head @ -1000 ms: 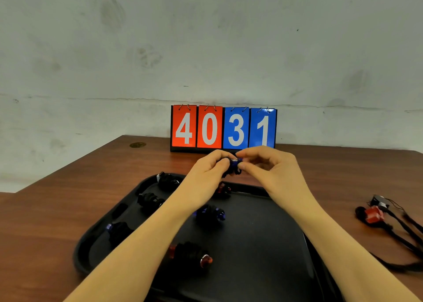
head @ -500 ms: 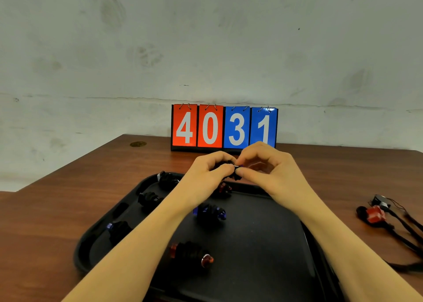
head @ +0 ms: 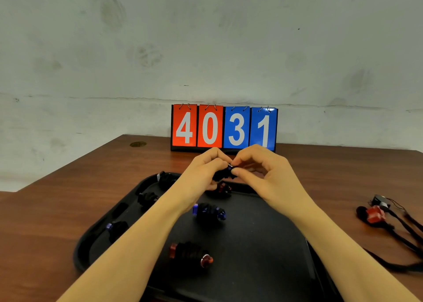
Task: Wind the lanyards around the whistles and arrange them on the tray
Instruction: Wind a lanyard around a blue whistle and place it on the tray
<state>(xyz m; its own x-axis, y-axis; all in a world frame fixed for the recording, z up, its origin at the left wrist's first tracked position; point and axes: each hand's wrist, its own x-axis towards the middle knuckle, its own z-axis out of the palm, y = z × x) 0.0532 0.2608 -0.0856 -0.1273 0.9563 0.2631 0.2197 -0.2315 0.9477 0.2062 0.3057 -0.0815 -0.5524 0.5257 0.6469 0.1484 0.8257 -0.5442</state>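
Above the far edge of the black tray (head: 263, 244), my left hand (head: 203, 171) and my right hand (head: 263, 171) both pinch a small blue whistle (head: 225, 173) wrapped in black lanyard. Most of it is hidden by my fingers. Several wound whistles lie on the tray: a blue one (head: 209, 211) in the middle, a red one (head: 191, 253) nearer me, another red one (head: 223, 189) under my hands, and dark ones along the left side (head: 147, 197). A red whistle (head: 375, 214) with its lanyard loose lies on the table at the right.
A flip scoreboard (head: 224, 129) reading 4031 stands at the back of the brown table (head: 57, 210) against the wall. A second dark whistle (head: 380, 202) and trailing black lanyards (head: 407, 235) lie beside the red one at the right edge.
My hands have shifted a little around the blue whistle, the right fingers turning at its end. The whistle stays at the same spot above the tray's far edge.
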